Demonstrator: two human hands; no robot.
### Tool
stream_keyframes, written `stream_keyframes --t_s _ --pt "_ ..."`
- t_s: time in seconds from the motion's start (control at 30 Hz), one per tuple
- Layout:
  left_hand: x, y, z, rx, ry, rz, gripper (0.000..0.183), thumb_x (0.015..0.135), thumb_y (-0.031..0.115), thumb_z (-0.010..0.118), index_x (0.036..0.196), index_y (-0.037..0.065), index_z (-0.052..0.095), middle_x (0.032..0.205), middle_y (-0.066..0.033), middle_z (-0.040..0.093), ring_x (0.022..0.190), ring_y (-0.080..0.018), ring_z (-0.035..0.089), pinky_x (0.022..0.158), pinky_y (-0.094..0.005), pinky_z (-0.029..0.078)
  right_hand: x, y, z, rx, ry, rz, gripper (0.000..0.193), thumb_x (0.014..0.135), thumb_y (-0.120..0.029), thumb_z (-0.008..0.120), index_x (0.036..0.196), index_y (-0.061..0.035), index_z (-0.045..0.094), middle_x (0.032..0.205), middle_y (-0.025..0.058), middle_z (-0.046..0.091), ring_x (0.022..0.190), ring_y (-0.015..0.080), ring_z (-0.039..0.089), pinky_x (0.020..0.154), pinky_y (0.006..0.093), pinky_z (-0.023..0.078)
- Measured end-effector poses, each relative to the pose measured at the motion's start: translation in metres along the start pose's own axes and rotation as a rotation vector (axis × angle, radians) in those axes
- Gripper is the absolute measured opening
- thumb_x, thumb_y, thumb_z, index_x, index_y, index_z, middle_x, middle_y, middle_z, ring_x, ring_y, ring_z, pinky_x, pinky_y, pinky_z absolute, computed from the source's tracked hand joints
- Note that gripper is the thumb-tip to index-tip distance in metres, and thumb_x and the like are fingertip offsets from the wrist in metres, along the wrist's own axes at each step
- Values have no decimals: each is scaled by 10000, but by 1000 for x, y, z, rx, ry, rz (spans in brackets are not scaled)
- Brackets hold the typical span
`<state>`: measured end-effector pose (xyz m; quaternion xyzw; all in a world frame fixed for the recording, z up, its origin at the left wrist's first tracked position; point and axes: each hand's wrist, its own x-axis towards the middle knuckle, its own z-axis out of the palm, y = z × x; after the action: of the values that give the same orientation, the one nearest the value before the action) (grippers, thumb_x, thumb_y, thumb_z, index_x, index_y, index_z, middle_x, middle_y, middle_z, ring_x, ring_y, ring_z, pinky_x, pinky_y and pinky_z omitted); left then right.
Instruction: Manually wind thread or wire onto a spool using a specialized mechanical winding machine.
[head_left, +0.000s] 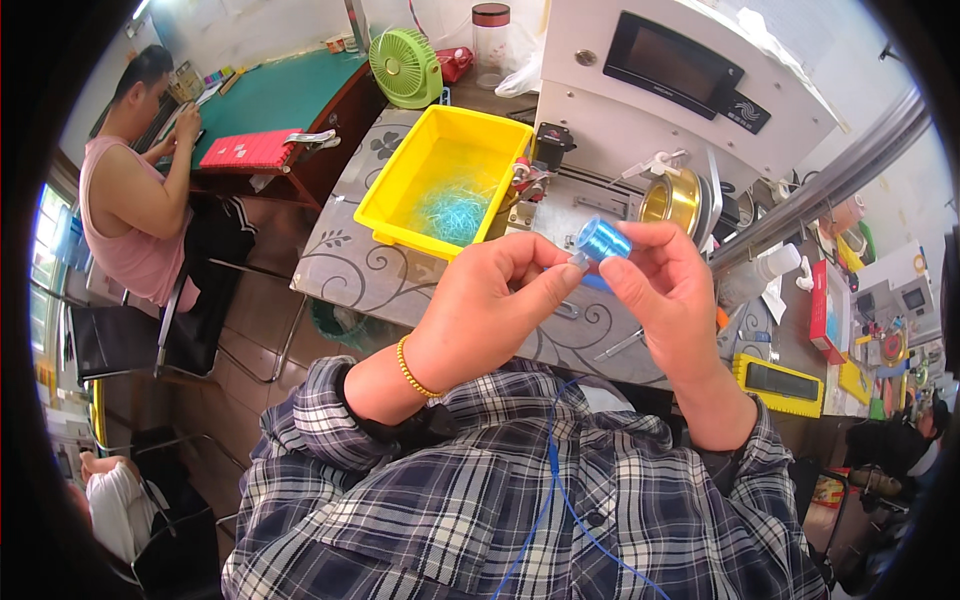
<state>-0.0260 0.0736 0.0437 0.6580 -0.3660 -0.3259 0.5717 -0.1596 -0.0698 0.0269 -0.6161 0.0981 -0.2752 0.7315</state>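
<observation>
Your right hand (672, 290) holds a blue spool (606, 238) over the bench (345, 268), toward its front edge. Beside it, your left hand (495, 292) pinches closed, contents unclear. A yellow bin (432, 150) of blue strands (452, 212) sits by the bench's left edge.

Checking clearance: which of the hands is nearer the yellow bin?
Left. The left hand is by the near right corner of the yellow bin; the right hand is farther right.

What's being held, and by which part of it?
Right hand: a shiny blue cylinder, near its right end. Left hand: fingers pinched together, anything between them unclear.
</observation>
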Motion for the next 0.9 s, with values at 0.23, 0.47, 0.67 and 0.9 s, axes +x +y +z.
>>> stream_keyframes --t_s 0.23,0.47,0.67,0.9 --pt "11 -11 -23 6 5 -9 221 945 208 671 910 -10 666 670 54 576 605 -5 439 526 -205 340 14 7 13 -60 33 -35 335 876 -3 719 1159 9 541 1126 108 638 1045 159 638 920 284 520" --pt "23 -11 -29 -216 -72 -103 238 989 244 622 1014 15 683 684 79 514 606 -3 405 524 -192 304 28 19 3 -562 -37 -491 371 805 41 762 1120 -24 578 1171 148 619 1075 230 633 921 333 518" --pt "29 -15 -33 -400 -174 -89 331 1025 323 532 1044 24 672 615 80 400 539 -34 311 494 -220 251 28 25 -2 -344 -65 -373 405 830 81 719 1169 -28 525 1243 166 572 1122 222 606 950 336 508" --pt "40 -19 -35 -592 -299 -291 222 998 260 594 937 54 650 605 85 392 528 -31 298 480 -217 232 30 23 -8 -393 -155 -493 408 805 96 739 1133 -40 540 1220 151 585 1088 228 625 939 335 514"
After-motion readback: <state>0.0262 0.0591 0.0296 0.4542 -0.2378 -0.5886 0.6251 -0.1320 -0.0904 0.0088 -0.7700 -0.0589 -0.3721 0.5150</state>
